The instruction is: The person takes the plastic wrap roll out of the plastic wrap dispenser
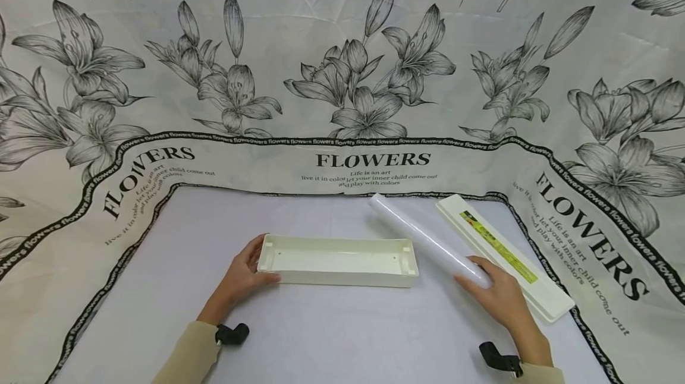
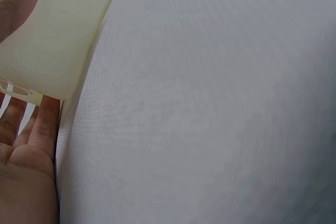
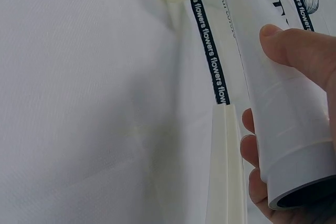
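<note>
A cream plastic box (image 1: 337,277), long and open at the top, sits on the white table with its inside showing. My left hand (image 1: 243,274) grips its left end, thumb against the front wall and fingers round the end. In the left wrist view the thumb (image 2: 21,6) lies flat on the box wall (image 2: 63,40). My right hand (image 1: 497,292) holds a glossy white roll of plastic wrap (image 1: 428,241) near its close end, thumb on one side and fingers round the other. The roll slants away to the upper left, its hollow end (image 3: 304,192) showing in the right wrist view.
To the right, partly behind the right hand, lies a long cream lid (image 1: 551,307) with a yellow-green label (image 1: 497,245). A white cloth (image 1: 342,336) covers the table. Behind it and at both sides rises a flower-printed fabric (image 1: 369,164) with a black lettered border.
</note>
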Motion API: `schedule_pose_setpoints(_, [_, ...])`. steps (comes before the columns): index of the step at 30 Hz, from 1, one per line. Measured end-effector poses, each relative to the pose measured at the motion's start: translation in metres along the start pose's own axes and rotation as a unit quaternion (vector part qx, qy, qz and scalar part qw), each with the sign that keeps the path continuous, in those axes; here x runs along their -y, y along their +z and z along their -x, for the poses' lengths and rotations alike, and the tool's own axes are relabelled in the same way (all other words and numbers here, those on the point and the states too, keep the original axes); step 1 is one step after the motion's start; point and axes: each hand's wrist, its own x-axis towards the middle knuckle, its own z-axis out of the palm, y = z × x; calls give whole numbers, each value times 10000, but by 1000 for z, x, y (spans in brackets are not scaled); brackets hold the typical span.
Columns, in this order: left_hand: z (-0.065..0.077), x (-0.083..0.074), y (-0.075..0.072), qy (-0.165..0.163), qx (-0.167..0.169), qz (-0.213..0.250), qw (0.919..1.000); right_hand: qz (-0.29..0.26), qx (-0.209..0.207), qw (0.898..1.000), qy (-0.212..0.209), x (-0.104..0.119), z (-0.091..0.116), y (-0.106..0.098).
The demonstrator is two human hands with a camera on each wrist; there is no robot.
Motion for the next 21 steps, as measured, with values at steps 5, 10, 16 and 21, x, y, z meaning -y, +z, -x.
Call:
schedule_pose_setpoints(5, [0,-1,1,-32,67,110,9999,110,35,9999,76,-5,3,0])
schedule_pose_setpoints(10, [0,1,1,-71,63,126,9999,146,-30,9999,48,-9,6,1])
schedule_pose_setpoints(16, [0,1,0,-90,69,157,9998,129,-158,9998,-57,-14,9,2])
schedule_pose_setpoints(21, [1,-1,1,-102,74,158,9998,109,-219,9997,-71,-18,11,3])
